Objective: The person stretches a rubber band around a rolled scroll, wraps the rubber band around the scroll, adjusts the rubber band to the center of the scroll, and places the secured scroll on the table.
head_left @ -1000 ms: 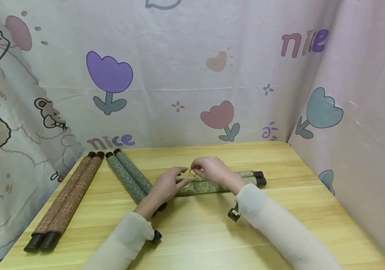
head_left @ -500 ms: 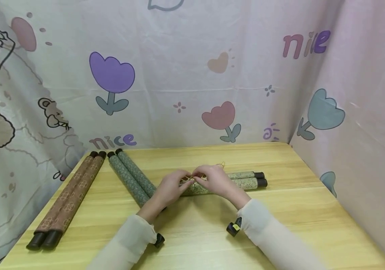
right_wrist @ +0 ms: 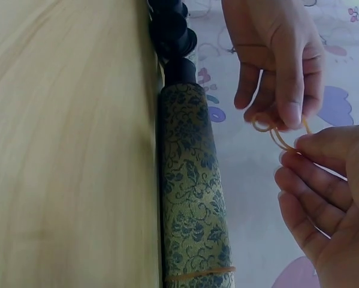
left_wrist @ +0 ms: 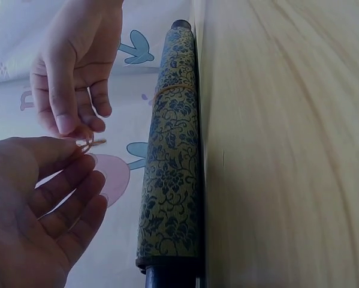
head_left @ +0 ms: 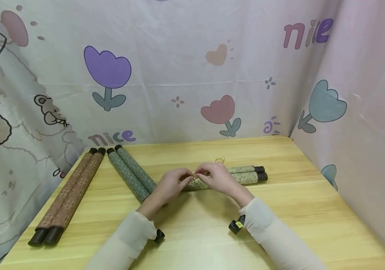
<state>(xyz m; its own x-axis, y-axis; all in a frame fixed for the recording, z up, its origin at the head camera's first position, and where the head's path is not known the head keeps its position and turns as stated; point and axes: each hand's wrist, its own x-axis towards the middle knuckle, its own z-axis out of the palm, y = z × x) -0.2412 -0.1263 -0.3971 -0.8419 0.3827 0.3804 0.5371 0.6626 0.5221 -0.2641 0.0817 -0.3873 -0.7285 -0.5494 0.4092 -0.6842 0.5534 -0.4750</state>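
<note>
A double-rolled scroll [head_left: 246,177] in pale green floral fabric with dark end knobs lies crosswise on the table. Over its middle, my left hand [head_left: 172,183] and right hand [head_left: 217,179] meet fingertip to fingertip. Between them is a thin orange cord [right_wrist: 278,137], pinched by thumb and fingers on each side, with small loops showing. The left wrist view has the left hand [left_wrist: 41,198] near and the right hand [left_wrist: 77,72] beyond it. A strand of cord [left_wrist: 174,87] runs round the scroll. Behind the right hand, a loose loop of cord [head_left: 220,160] lies by the scroll.
Left of the hands, a dark green double-rolled scroll [head_left: 130,174] slants across the table, its near end partly hidden by the left hand. A brown patterned double-rolled scroll [head_left: 69,195] lies along the table's left edge. A printed curtain [head_left: 162,67] hangs behind the wooden table [head_left: 206,232].
A second ago the right hand held the cord higher and the left fingers were spread apart. The right hand has come down, and both hands' fingertips have closed together on the cord.
</note>
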